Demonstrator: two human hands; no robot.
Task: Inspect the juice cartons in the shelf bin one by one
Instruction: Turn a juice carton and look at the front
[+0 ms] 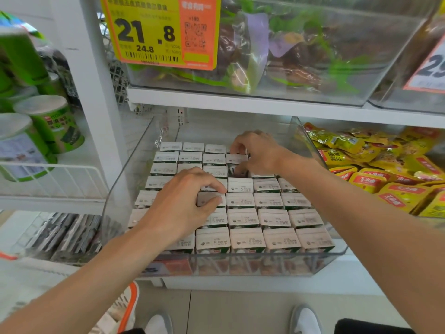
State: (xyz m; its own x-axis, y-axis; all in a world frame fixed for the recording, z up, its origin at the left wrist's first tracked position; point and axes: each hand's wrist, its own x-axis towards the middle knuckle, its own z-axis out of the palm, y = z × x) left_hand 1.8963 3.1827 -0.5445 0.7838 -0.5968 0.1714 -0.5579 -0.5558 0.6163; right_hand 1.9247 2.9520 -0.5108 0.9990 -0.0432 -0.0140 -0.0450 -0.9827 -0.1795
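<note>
Small white-topped juice cartons [243, 216] are packed upright in rows inside a clear plastic shelf bin [130, 179]. A mid-row carton [212, 200], at 9 o'clock from bin centre, is pinched by the curled left hand [183, 201]. A back-row carton [237, 159], at 12 o'clock, is gripped by the curled right hand [257, 153].

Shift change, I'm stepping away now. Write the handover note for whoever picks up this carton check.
Left hand: pinches a mid-row carton, which sits level with its neighbours.
Right hand: fingers curled on a back-row carton, next to a dark gap in the rows.
Juice cartons: packed upright in rows inside the clear bin.
Done: cannot tell which have been checked; none set aside.
Left: lift, check and reseat each carton in turn.
</note>
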